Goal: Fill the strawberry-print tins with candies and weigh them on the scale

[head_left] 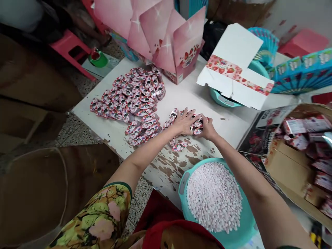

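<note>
Many small red-and-white printed packets stand packed together on the white table, each with a dark opening on top. A smaller group of the same packets lies to their right, between my two hands. My left hand rests on this group from above, its fingers spread. At the group's right end, my right hand has its fingers curved against the packets. Near the table's front edge, a teal basin holds a heap of small pale pink-white pieces.
Pink strawberry-print boxes stand at the back. A flattened white carton lies over another teal basin. An open cardboard box with packets is at the right. A person sits at the upper left near a pink stool.
</note>
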`<state>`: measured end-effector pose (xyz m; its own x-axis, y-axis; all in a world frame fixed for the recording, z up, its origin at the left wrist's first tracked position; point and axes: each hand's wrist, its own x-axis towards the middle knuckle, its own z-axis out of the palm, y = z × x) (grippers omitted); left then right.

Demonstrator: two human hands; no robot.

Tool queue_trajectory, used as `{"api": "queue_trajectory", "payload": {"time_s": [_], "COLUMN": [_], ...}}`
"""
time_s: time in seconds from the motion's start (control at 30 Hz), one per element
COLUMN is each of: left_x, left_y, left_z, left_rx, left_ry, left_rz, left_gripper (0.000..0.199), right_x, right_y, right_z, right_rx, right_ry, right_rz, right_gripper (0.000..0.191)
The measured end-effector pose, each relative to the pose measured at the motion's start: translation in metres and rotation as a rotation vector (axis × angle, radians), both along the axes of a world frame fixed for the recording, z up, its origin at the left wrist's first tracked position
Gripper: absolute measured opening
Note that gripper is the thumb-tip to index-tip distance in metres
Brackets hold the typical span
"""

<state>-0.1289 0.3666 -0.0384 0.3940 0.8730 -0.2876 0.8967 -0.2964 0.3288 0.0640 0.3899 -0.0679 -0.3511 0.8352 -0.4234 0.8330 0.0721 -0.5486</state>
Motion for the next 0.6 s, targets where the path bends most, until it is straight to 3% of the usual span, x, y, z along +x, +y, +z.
{"api": "queue_trajectory", "payload": {"time_s": [0.17,0.27,0.33,0.4,0.5,0.57,0.6], "left_x": [-0.072,-0.095,-0.099,-0.094,-0.077,-0.069,-0.068], "left_y": [0.01,-0.016,-0.064,-0.134,-0.238,-0.276,-0.283], "left_z": [0.0,0.013,0.02,0.015,-0.015,-0.042,-0.054], "left_rx": [0.049,0.108,0.205,0.312,0.386,0.338,0.304], "left_ry": [-0.02,-0.137,-0.21,-0.211,-0.175,-0.195,-0.219], "left_rz": [0.172,0.308,0.471,0.706,1.114,1.313,1.366], "left_gripper": [0.096,0.096,0.097,0.102,0.122,0.129,0.132], "right_x": [-0.088,-0.097,-0.077,-0.048,-0.023,-0.032,-0.045], "right_y": [0.041,0.047,0.033,0.005,-0.046,-0.074,-0.084], "right_z": [-0.011,-0.004,0.009,0.023,0.03,0.025,0.022], "right_rx": [0.043,0.039,0.02,-0.077,-0.316,-0.355,-0.34], "right_ry": [0.125,0.181,0.15,0.051,-0.114,-0.14,-0.122], "right_rz": [0.125,0.148,0.146,0.158,0.196,0.189,0.169], "right_gripper": [0.15,0.156,0.16,0.16,0.15,0.147,0.147]}}
